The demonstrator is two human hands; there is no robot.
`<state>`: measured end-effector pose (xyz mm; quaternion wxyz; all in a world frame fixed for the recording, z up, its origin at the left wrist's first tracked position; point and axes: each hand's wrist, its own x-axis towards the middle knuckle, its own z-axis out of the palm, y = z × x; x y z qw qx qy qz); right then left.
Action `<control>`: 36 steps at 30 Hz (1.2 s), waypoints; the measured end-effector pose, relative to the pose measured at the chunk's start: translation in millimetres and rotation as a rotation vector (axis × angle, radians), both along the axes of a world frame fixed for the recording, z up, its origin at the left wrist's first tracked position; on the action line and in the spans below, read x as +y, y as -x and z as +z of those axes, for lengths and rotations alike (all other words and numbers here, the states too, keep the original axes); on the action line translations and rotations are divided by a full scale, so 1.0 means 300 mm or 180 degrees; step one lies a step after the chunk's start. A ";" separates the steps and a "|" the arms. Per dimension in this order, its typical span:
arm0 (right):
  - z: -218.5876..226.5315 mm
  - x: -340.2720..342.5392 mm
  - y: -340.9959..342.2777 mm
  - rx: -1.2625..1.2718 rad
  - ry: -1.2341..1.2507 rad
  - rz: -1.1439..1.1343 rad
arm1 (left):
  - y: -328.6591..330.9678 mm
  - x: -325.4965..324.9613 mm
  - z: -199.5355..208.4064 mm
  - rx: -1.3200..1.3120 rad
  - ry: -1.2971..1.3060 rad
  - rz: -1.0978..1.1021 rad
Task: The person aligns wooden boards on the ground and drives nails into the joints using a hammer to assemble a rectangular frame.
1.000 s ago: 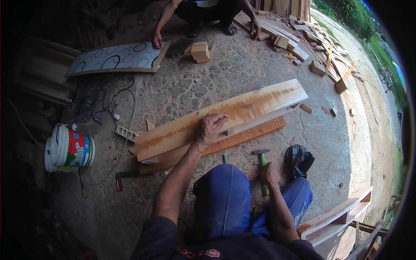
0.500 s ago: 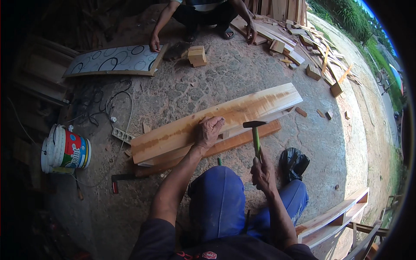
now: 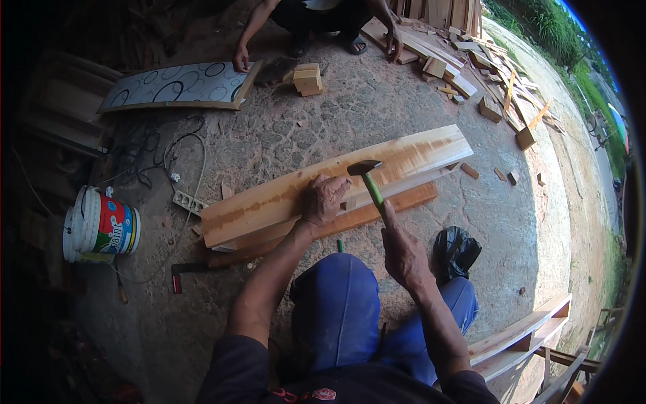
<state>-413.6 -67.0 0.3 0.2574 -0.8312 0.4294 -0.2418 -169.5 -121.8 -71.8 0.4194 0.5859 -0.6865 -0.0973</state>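
Observation:
A long pale wooden box frame [image 3: 269, 203] with brown stains along its top board lies slantwise before my knees. It rests partly over a reddish-brown wooden beam [image 3: 404, 200]. My left hand [image 3: 326, 200] sits on the top board near its close edge, fingers curled and pinched; whatever they hold is too small to make out. In my right hand [image 3: 406, 258] is a hammer [image 3: 374, 192] with a green handle, gripped low down. Its dark head hovers over the board, just beyond and right of my left fingertips.
A black plastic bag [image 3: 457, 250] lies right of my knee. At left are a paint bucket [image 3: 111, 225], a power strip [image 3: 189, 203] and a try square [image 3: 177, 275]. Another person [image 3: 323, 27] squats opposite, one hand on a patterned panel [image 3: 175, 84]. Wood offcuts [image 3: 464, 60] are heaped at far right.
My right hand has swung the hammer up and to the left, bringing its head over the board close to my left fingers. My left hand stays at nearly the same spot.

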 end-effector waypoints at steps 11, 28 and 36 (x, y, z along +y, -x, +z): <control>0.052 -0.012 -0.002 -0.0193 0.0294 0.0027 | -0.004 0.003 -0.018 -0.0092 0.0036 -0.0083; 0.141 0.024 -0.003 -0.0474 0.1002 -0.0185 | -0.013 0.006 -0.029 -0.0058 0.0106 -0.0022; 0.090 -0.037 0.004 0.0213 -0.0068 0.0200 | 0.006 0.001 -0.025 -0.0026 -0.0034 0.0059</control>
